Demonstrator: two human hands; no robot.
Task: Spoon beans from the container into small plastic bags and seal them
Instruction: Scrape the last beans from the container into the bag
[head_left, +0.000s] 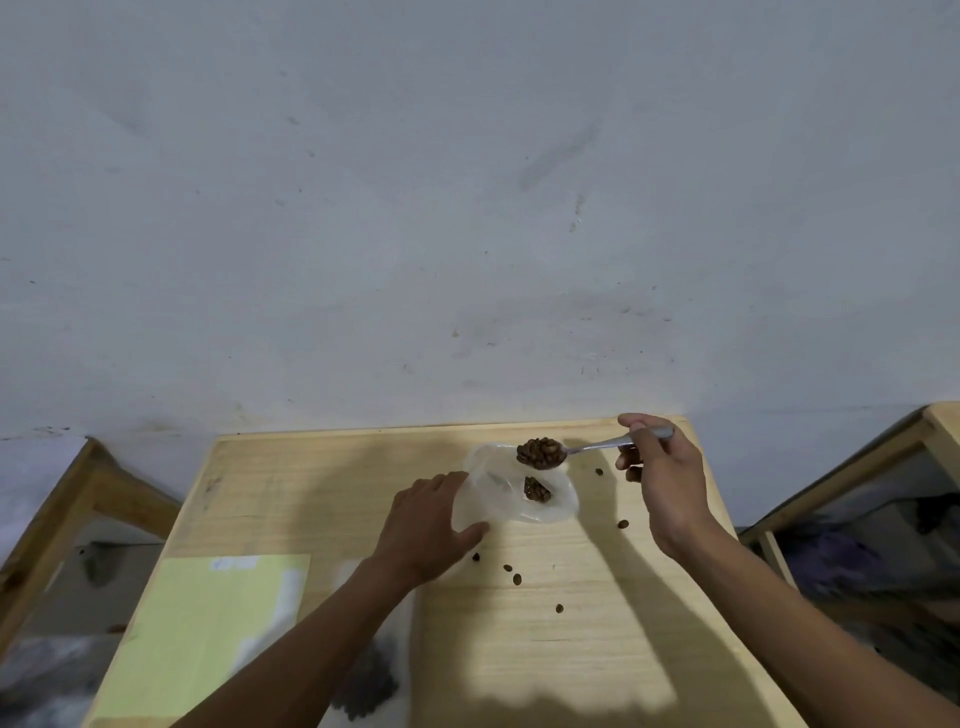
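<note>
The left hand (431, 519) grips the plastic bag (519, 493) at its 9 o'clock edge, holding the mouth open on the bench (322, 493). The right hand (665, 483) pinches the spoon (597, 446), its heaped beans (540, 453) poised over the bag's 12 o'clock rim for tipping.

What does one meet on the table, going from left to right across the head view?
Pale green sheet → left hand, holding the plastic bag → loaded spoon over the bag's mouth → right hand, gripping the spoon's handle. Loose beans lie scattered between the two forearms.
</note>
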